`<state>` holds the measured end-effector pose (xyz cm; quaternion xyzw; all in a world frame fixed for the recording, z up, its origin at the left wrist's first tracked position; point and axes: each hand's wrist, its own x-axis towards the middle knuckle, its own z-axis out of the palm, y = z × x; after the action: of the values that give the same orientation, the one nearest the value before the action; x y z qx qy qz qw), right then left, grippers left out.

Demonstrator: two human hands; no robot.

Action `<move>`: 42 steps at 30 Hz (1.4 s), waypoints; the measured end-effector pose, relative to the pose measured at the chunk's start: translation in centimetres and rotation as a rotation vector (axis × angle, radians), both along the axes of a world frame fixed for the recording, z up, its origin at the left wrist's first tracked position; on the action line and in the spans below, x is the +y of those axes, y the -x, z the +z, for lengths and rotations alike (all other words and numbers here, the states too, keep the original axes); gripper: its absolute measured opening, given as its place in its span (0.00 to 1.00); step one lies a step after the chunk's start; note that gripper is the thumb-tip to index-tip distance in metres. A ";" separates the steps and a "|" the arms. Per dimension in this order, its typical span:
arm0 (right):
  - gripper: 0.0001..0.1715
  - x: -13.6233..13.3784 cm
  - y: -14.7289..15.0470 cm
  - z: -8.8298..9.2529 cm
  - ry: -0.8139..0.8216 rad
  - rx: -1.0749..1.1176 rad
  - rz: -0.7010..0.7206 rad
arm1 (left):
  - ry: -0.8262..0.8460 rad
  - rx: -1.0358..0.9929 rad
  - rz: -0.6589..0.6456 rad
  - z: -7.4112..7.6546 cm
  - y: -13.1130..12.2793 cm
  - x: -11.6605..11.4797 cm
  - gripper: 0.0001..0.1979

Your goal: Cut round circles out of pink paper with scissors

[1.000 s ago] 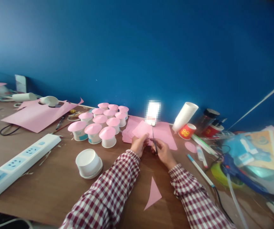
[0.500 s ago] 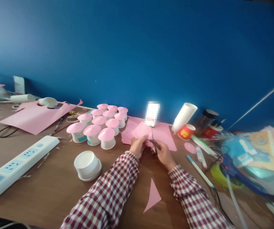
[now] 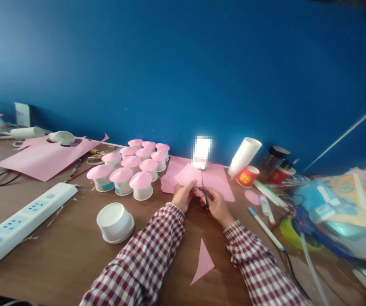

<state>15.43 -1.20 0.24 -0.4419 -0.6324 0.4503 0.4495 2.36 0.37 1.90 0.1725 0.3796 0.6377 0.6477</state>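
Observation:
My left hand [image 3: 183, 196] is closed on a piece of pink paper [image 3: 186, 177], thumb on top, above a stack of pink sheets [image 3: 222, 180]. In my right hand [image 3: 218, 207] is a pair of dark-handled scissors [image 3: 205, 196], its blades pointing away from me at the paper's right side. Where the blades meet the paper is too small to make out. A pink triangular offcut [image 3: 203, 262] lies on the table between my forearms. To the left stand several white cups with pink cone tops [image 3: 141, 182].
An upturned white tub [image 3: 114, 221] and a power strip [image 3: 26, 223] lie to the left. A red paper cup [image 3: 247, 176], a white roll [image 3: 245, 155], a marker [image 3: 265, 228] and a blue glue gun [image 3: 316, 238] are on the right. A blue wall [image 3: 170, 76] closes off the back.
The whole view has shifted very slightly, so things sit a little further left. Both hands keep nearly the same pose on the paper and scissors.

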 end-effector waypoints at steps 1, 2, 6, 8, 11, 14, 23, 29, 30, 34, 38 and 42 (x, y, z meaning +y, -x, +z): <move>0.23 0.0 0.0 0.0 -0.002 -0.003 -0.001 | 0.001 0.005 -0.001 0.0 0.0 0.0 0.10; 0.23 -0.1 0.0 0.0 -0.003 -0.004 -0.001 | 0.002 0.012 -0.002 -0.1 0.0 0.0 0.10; 0.22 -0.2 0.0 0.2 0.012 0.007 0.008 | -0.006 0.031 -0.008 -0.3 -0.1 0.1 0.09; 0.23 -0.2 0.0 0.3 0.025 0.012 0.012 | -0.005 0.030 -0.010 -0.5 -0.1 0.1 0.10; 0.22 -0.2 0.1 0.4 0.034 0.010 0.009 | -0.010 0.031 -0.016 -0.6 -0.1 0.1 0.10; 0.21 -0.2 0.1 0.4 0.028 0.008 0.009 | 0.000 0.037 -0.018 -0.7 -0.1 0.2 0.10; 0.22 -0.3 0.1 0.6 0.012 0.013 0.009 | 0.007 0.022 -0.012 -0.6 0.0 0.2 0.09; 0.22 -0.1 0.1 0.4 0.002 0.012 0.015 | 0.003 0.015 -0.019 -0.5 0.0 0.2 0.09; 0.22 -0.1 0.1 0.4 0.000 0.012 0.015 | 0.001 0.014 -0.020 -0.5 0.0 0.2 0.09; 0.23 -0.2 0.1 0.5 0.022 0.020 0.016 | 0.008 0.025 -0.022 -0.5 0.0 0.2 0.10; 0.24 -0.3 0.2 0.7 0.049 0.040 0.020 | 0.012 0.033 -0.021 -0.5 0.0 0.2 0.10; 0.23 -0.4 0.2 0.8 0.057 0.048 0.022 | 0.007 0.029 -0.029 -0.4 0.0 0.1 0.09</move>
<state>15.22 -1.56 1.09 -0.4367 -0.6131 0.4834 0.4469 2.33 0.51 1.46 0.1849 0.3886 0.6241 0.6521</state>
